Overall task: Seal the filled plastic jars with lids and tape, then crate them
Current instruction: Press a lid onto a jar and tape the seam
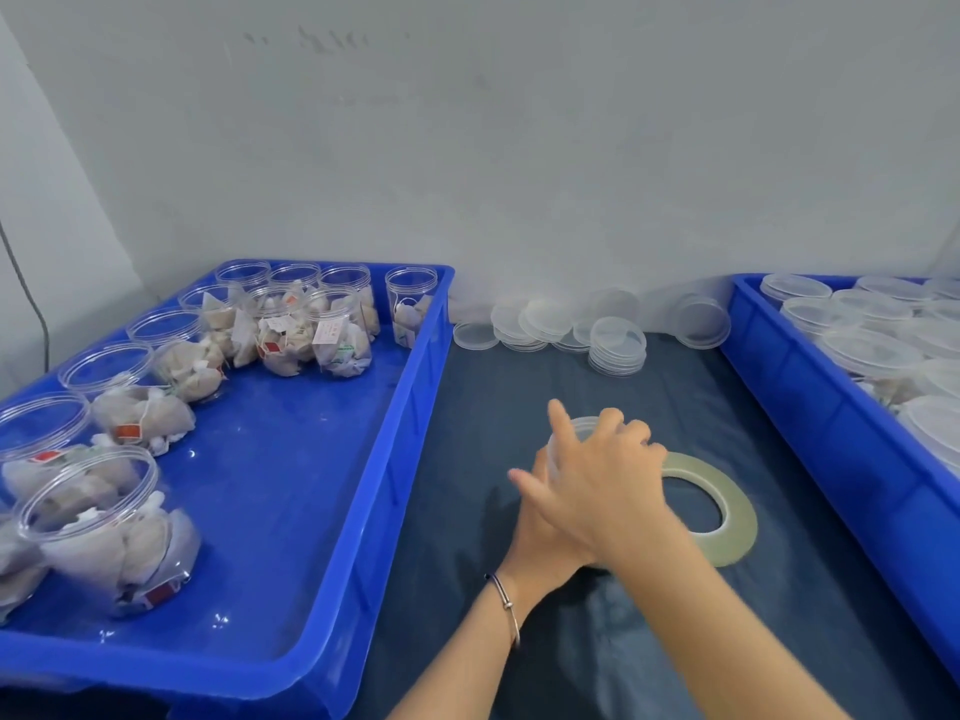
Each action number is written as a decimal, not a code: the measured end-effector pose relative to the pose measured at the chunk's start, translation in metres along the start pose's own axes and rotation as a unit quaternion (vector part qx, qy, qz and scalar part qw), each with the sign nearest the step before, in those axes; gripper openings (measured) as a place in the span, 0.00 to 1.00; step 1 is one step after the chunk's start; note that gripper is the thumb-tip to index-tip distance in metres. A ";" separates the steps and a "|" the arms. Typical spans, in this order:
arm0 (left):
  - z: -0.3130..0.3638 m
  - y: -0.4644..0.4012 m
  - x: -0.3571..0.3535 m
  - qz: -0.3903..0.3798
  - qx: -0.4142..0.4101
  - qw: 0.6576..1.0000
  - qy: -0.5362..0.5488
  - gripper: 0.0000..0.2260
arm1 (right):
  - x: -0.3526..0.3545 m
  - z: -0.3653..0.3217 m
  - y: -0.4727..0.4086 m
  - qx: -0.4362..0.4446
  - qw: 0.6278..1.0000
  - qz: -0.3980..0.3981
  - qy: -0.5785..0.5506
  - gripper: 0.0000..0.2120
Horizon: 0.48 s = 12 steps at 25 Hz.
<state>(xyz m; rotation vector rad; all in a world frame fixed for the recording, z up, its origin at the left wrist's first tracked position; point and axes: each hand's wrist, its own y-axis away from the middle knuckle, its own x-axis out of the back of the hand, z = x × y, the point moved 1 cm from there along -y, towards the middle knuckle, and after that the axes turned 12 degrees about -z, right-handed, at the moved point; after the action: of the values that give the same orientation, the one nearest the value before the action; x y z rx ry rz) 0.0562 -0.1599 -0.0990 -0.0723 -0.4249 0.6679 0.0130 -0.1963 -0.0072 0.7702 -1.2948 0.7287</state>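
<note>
Gripping one jar (582,433): two hands, left hand (540,527), right hand (608,480)

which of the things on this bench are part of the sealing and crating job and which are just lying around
Job:
right hand and left hand on a jar
tape roll
loose lids
open filled jars
left crate
right crate

Lying about:
grey cable

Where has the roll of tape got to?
The tape roll lies flat on the dark table cover right of centre, between the two blue crates, partly hidden behind the person's right hand.
</note>
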 end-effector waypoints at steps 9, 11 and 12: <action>0.004 -0.001 0.000 -0.035 -0.034 0.990 0.134 0.06 | -0.003 0.019 0.013 0.072 0.979 0.184 -0.042 0.19; 0.011 0.006 -0.004 -0.026 -0.008 0.984 0.177 0.15 | -0.007 0.027 0.008 0.129 0.975 0.156 -0.086 0.18; 0.010 0.010 -0.005 0.000 -0.002 0.986 0.168 0.25 | -0.007 0.041 0.003 0.176 0.964 0.119 -0.163 0.16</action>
<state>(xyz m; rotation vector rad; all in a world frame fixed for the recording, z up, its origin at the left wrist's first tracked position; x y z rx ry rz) 0.0428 -0.1561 -0.0933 -0.1860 -0.1009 0.6411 -0.0127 -0.2292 -0.0093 1.0659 -1.5952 1.0775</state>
